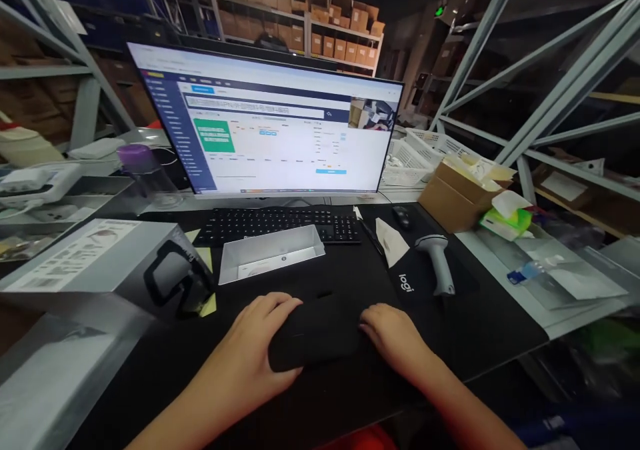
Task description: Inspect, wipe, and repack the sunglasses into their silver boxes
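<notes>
My left hand point(255, 333) and right hand point(395, 337) sit palms down, fingers point(273, 303) curled toward each other, with my left forearm point(210, 403) and right forearm point(455, 393) angling in from below.

A black desk point(480, 330) carries a black keyboard point(277, 227), with a computer monitor point(265, 117) standing just behind the keyboard and a shallow clear plastic tray point(270, 253) lying against its front edge. To the right of the keyboard are a computer mouse point(401, 217), a folded white paper point(390, 240), a black Logi mouse pad point(407, 283) with a grey barcode scanner point(437, 260) on it, and, farther along, a cardboard box point(463, 197). A large grey box point(100, 263) lies to the left of the keyboard, and a soft black pouch point(315, 333) lies well in front of it.
</notes>
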Motion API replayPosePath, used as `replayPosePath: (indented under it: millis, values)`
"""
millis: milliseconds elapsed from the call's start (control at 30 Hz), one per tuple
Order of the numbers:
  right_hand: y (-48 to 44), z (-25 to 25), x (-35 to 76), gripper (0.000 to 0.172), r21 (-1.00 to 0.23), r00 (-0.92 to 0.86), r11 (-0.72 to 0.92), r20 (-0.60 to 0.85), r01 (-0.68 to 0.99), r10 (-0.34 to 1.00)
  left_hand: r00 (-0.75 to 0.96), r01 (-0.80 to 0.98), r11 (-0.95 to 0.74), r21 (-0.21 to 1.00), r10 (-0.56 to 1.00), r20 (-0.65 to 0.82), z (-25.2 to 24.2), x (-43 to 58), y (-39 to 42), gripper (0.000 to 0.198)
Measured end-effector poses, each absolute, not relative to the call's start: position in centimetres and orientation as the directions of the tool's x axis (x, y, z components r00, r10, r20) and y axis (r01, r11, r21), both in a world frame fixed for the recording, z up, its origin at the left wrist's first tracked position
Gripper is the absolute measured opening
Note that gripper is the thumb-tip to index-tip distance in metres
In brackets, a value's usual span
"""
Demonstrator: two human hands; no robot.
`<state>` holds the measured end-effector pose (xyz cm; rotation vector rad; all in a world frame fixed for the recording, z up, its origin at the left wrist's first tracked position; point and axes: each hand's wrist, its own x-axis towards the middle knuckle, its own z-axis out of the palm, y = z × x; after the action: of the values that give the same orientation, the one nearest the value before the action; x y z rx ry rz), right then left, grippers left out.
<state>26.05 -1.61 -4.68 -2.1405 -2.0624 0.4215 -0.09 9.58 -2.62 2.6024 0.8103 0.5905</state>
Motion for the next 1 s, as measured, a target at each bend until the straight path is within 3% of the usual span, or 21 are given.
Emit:
replayPosePath:
  millis: [167,367,533,633,700,767,867,933,967,1000]
  values:
    - [-1.2,-3.5,27.1,0.028,-0.389,-0.233,0.150,-0.175,0.909,0.957,0.772,0.466,-0.797,0.383,0.578,0.265,-2.6,-1.4,10.3,0.067]
    - [0.2,0.3,28.9,0.025,-0.406,-0.374,0.324,-0.049,0.855,0.926,0.798,0.470,-0.784,0.405,0.574,0.186,-2.0,-1.1,9.7,0.065]
    - [4.4,5.0,23.6,0.027,-0.218,-0.729,0.728,0.094,0.649,0.678,0.824,0.462,-0.758,0.461,0.558,0.092,-1.4,-0.2,10.1,0.062]
    - [7.0,4.8,18.7,0.022,-0.216,-0.863,0.862,0.122,0.459,0.490,0.833,0.434,-0.735,0.520,0.548,0.080,-0.6,-1.0,10.4,0.067]
    - [7.8,3.8,16.9,0.023,-0.316,-0.840,0.861,0.250,0.399,0.481,0.820,0.418,-0.712,0.564,0.563,0.102,-0.5,-2.3,10.4,0.077]
    - [7.8,3.0,16.7,0.033,-0.438,-0.692,0.818,0.456,0.373,0.560,0.754,0.427,-0.688,0.587,0.629,0.190,-1.3,-4.0,9.8,0.086]
    - [6.6,2.6,17.9,0.038,-0.538,-0.370,0.762,0.667,0.362,0.647,0.371,0.525,-0.576,0.627,0.817,0.440,-4.7,-6.0,7.9,0.098]
    - [5.6,2.6,18.5,0.031,-0.548,-0.186,0.742,0.742,0.386,0.644,0.012,0.530,-0.421,0.736,0.872,0.490,-7.7,-6.3,6.3,0.084]
    - [5.0,2.5,18.5,0.027,-0.537,-0.127,0.744,0.771,0.396,0.624,-0.046,0.470,-0.401,0.786,0.878,0.476,-8.9,-6.2,5.6,0.077]
    - [4.6,2.3,18.3,0.024,-0.515,-0.095,0.753,0.797,0.410,0.596,0.000,0.381,-0.448,0.809,0.875,0.485,-9.9,-5.8,4.9,0.073]
